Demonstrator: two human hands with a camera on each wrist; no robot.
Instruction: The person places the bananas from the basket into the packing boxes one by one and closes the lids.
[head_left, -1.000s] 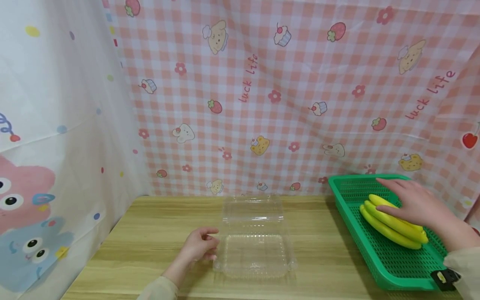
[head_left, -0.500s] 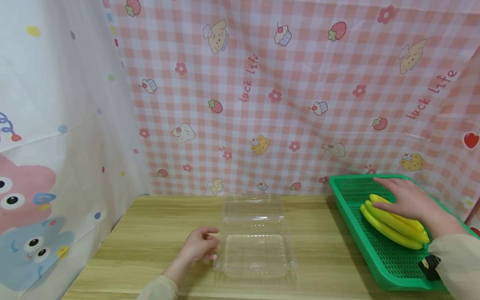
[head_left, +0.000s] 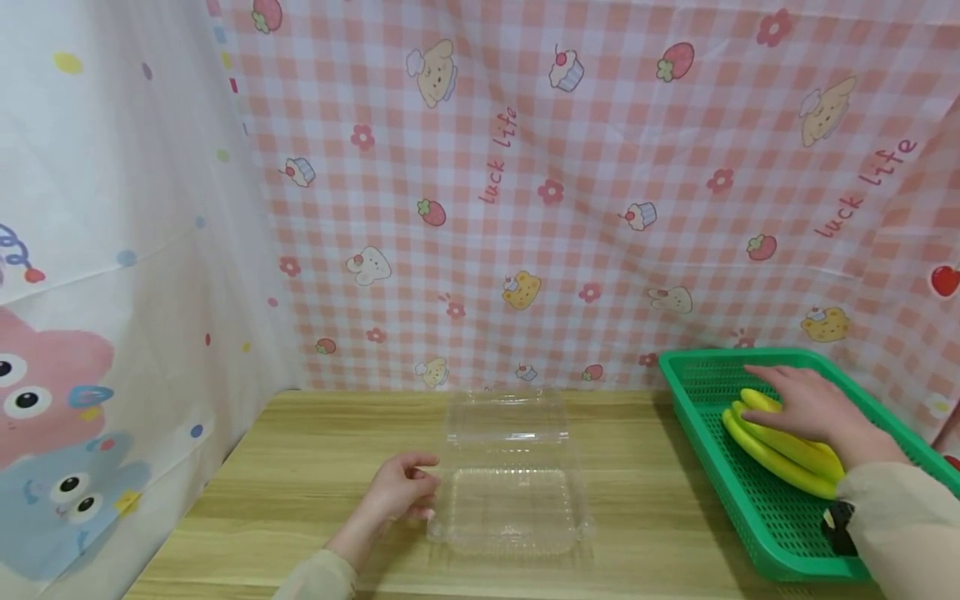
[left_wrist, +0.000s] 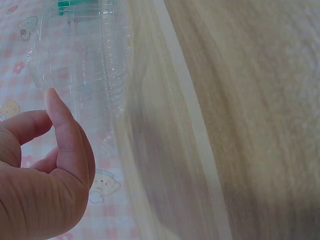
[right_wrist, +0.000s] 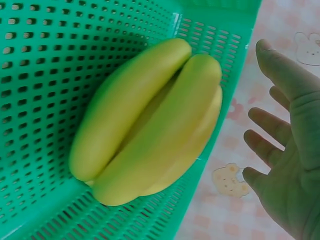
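A bunch of yellow bananas [head_left: 780, 454] lies in a green basket [head_left: 705, 454] on the right. Over the bananas hovers my right hand [head_left: 813, 408], fingers spread and holding nothing; the right wrist view shows this hand [right_wrist: 290, 130] apart from the bananas [right_wrist: 150, 125]. A clear plastic container [head_left: 510, 508] stands on the wooden table with its lid [head_left: 507, 417] raised at the back. Beside its left edge is my left hand [head_left: 397, 490], loosely bent with nothing in it. Whether its fingertips touch the container [left_wrist: 80, 60] I cannot tell.
The wooden table [head_left: 322, 450] reaches back to a pink checked cloth [head_left: 465, 250]. A white patterned cloth [head_left: 150, 250] hangs at the left. A black device [head_left: 838, 525] is at my right wrist, over the basket's near end.
My right hand has shifted slightly left over the bananas, and its sleeve and the black wrist device have moved left too. My left hand, the container and the basket have stayed in place.
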